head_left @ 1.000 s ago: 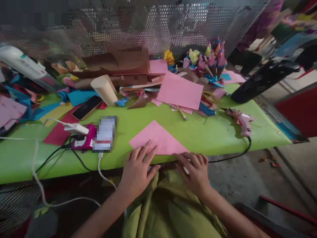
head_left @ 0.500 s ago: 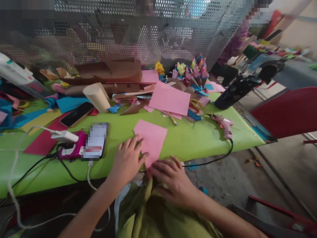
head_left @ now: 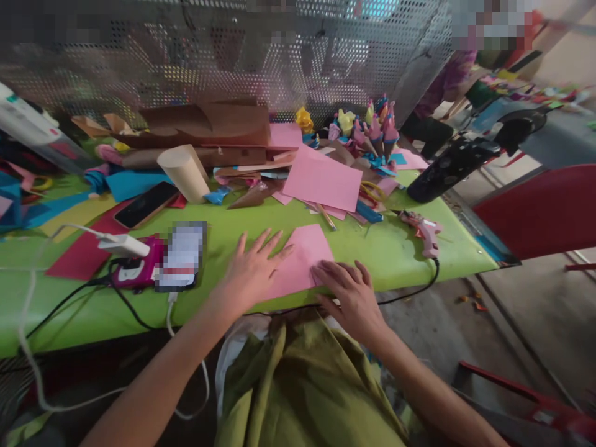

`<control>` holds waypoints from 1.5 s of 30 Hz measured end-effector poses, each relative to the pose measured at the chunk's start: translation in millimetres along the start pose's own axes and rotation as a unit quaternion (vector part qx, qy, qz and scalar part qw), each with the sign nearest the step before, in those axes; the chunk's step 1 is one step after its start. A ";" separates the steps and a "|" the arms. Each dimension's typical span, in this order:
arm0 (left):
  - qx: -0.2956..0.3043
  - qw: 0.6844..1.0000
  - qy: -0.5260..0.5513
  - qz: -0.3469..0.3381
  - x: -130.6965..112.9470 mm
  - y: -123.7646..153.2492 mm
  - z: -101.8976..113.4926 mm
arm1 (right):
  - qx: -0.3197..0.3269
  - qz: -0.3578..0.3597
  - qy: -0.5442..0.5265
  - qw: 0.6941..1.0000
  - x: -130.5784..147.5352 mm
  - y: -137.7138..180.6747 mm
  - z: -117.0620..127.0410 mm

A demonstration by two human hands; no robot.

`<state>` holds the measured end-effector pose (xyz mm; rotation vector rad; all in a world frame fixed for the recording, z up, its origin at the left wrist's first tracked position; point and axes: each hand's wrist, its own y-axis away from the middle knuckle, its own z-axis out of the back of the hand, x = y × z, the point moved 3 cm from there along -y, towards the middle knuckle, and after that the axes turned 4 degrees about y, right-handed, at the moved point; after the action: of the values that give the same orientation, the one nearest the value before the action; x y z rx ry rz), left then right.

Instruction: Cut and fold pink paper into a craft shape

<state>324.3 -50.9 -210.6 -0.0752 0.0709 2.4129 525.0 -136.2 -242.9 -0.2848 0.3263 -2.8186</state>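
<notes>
A sheet of pink paper lies near the front edge of the green table. My left hand rests on its left side, fingers spread wide. On the paper's lower right side lies my right hand, its fingertips on the sheet, slightly bent, with the thumb apart from them. Part of the sheet is hidden beneath both hands. Just behind it are a larger pink sheet and a pencil. A pink glue gun lies to the right with its cord running along the table edge.
At the left are a phone with a lit screen, a magenta power adapter and a dark phone. A cardboard tube, brown paper, paper cones and a black bottle stand or lie along the back.
The pink paper has turned and moved up onto the table from the front edge. My right hand has moved up and right with it, and my left hand's fingers have spread wider.
</notes>
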 end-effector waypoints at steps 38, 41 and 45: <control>0.019 0.987 0.155 -0.050 4.3 54.5 -14.7 | 0.006 0.109 -0.142 0.984 -35.9 7.7 3.9; 0.029 0.980 0.191 -0.040 7.2 55.2 -14.1 | 0.013 0.088 -0.165 0.982 -39.6 4.4 2.4; 0.039 0.970 0.241 -0.016 11.7 56.9 -14.5 | 0.014 0.050 -0.192 0.980 -40.2 -2.1 0.5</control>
<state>278.2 -86.6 -224.2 -0.6201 0.3824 2.3054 562.3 -122.1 -248.3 -0.7689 0.2070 -2.5925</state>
